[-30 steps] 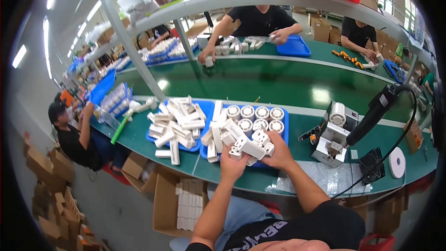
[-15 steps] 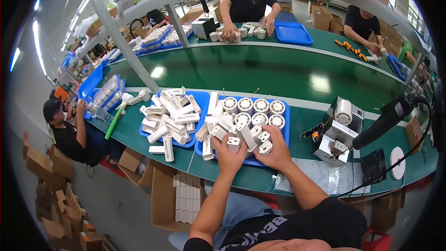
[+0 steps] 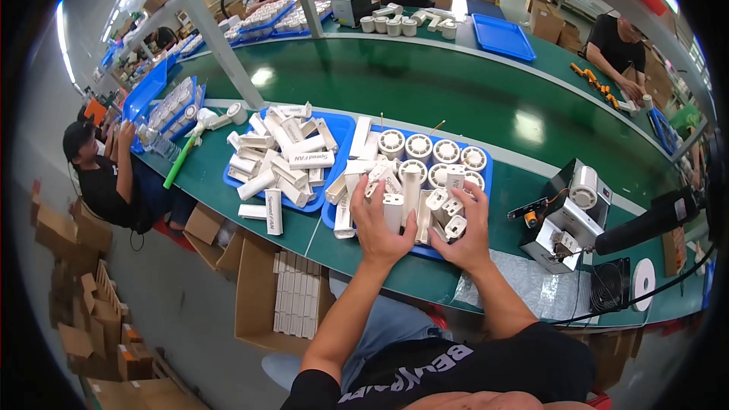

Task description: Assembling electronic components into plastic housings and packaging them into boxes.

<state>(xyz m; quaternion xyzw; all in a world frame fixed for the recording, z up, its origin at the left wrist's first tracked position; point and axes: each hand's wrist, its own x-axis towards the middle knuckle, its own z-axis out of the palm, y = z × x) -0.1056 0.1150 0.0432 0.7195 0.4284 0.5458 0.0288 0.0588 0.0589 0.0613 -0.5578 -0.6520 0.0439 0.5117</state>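
White fan heads [image 3: 418,146] with round grilles stand in the right blue tray [image 3: 486,167], with white handle casings [image 3: 411,186] in front of them. My left hand [image 3: 382,234] is at the tray's near side, fingers and thumb spread around casings and touching them. Opposite it, my right hand [image 3: 472,237] curls round a bunch of white handle casings [image 3: 455,226], their slotted ends facing me. The undersides of these casings are hidden. To the left, a second blue tray [image 3: 343,133] is heaped with loose white casings [image 3: 292,153], some lying beyond its near edge.
A metal benchtop machine [image 3: 562,231] and a black tool on an arm [image 3: 645,226] stand at right. Bubble wrap [image 3: 505,281] lies near the bench edge. Below is a carton [image 3: 254,300] of white parts. Co-workers sit across the green bench [image 3: 364,76] and at left.
My view has shifted, so the bench's far side sits higher. My hands have moved slightly apart, and my left fingers have spread. The co-worker opposite has drawn their hands back from the white parts.
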